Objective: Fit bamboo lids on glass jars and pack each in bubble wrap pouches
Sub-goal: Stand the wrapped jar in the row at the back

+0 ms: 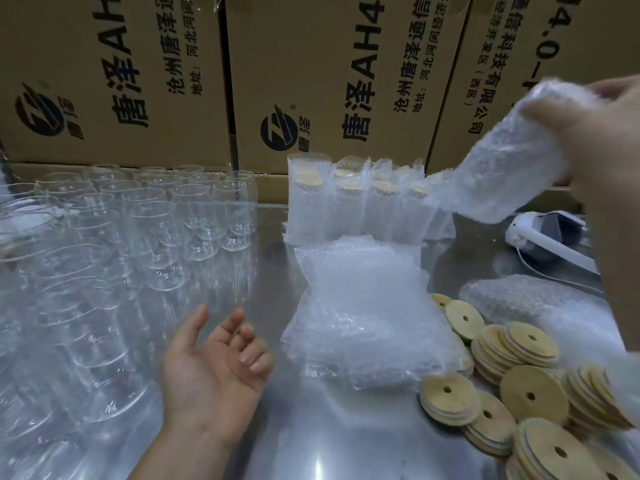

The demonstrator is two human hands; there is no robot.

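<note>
Cardboard boxes (138, 81) are standing behind the pouch stack (367, 306), which is lying mid steel table (311, 452). Left of the stack, dozens of glass jars (138, 230) are waiting w/o lids, so most work is left. Just behind it, a few packed jars (346, 202) are standing, done. Right of it, bamboo lids (530, 393) are lying heaped. Above-right, the right hand (595, 140) is gripping a filled pouch (502, 168), prob. a jar inside. Front-left, the left hand (214, 368) is hovering palm up, fingers loose, holding nothing.

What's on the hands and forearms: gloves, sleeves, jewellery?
No gloves: the left hand and right hand are bare. Both forearms show no sleeve, watch or band up to the frame edge. No ring shows on the left; the right hand is too blurred to tell.
</note>
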